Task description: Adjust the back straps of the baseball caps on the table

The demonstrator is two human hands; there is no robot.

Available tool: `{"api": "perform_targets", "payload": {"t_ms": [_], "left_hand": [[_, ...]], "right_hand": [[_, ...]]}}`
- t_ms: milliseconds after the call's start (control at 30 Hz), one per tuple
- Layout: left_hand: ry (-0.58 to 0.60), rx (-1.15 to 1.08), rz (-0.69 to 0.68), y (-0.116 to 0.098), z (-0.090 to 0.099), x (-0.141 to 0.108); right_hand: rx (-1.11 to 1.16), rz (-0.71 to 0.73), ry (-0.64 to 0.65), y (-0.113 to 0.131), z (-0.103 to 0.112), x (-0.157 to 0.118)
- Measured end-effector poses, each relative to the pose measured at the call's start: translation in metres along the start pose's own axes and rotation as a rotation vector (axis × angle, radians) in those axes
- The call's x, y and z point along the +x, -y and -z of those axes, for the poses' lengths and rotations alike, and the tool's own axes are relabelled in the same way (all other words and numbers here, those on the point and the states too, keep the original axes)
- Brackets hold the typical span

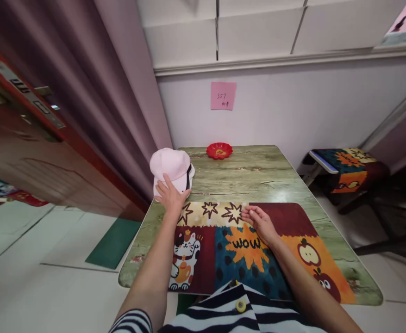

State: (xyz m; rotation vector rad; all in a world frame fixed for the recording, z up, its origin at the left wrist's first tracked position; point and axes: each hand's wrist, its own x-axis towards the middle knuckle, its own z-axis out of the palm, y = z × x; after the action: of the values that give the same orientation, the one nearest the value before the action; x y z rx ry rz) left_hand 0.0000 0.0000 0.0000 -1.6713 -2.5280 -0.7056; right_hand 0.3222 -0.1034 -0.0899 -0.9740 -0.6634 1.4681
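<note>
A pale pink cap (170, 164) sits at the left edge of the table. What looks like another cap or brim, white with a black band (190, 178), shows from under its right side. My left hand (171, 196) lies on the pink cap's brim, fingers over the front and thumb reaching to the right side. Over the upper middle of a colourful printed mat (223, 273), my right hand (261, 224) hovers or rests with loosely bent fingers and nothing in them; whether it touches the mat I cannot tell.
A red scalloped dish (219, 151) stands at the back of the wood-patterned table (251, 178). A pink note (223, 95) is stuck to the wall behind. To the left are a purple curtain (129, 92) and a red-brown door (50, 171); a second mat-covered table (350, 166) is at right.
</note>
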Motion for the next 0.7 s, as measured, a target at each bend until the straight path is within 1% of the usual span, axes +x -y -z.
{"api": "perform_targets", "payload": {"t_ms": [67,200,400,567,633,700], "left_hand": [[0.011,0.024,-0.02,0.006,-0.004,0.001],[-0.001,0.076,-0.047,0.017,-0.009,-0.001],[0.017,0.092,-0.06,0.022,-0.015,0.0],[0.043,0.055,-0.048,0.025,-0.012,0.003],[0.022,0.034,-0.044,0.022,-0.008,-0.003],[-0.053,-0.009,-0.085,0.015,-0.007,-0.017]], "right_hand": [[-0.009,0.021,-0.008,-0.001,0.0,-0.001],[-0.021,0.032,-0.006,-0.003,0.001,0.0],[-0.014,0.052,0.001,-0.003,0.002,0.0],[-0.026,0.064,0.022,-0.004,0.002,0.0],[-0.026,0.07,0.027,-0.004,0.002,0.001],[-0.026,0.08,0.023,-0.004,0.002,0.002]]}}
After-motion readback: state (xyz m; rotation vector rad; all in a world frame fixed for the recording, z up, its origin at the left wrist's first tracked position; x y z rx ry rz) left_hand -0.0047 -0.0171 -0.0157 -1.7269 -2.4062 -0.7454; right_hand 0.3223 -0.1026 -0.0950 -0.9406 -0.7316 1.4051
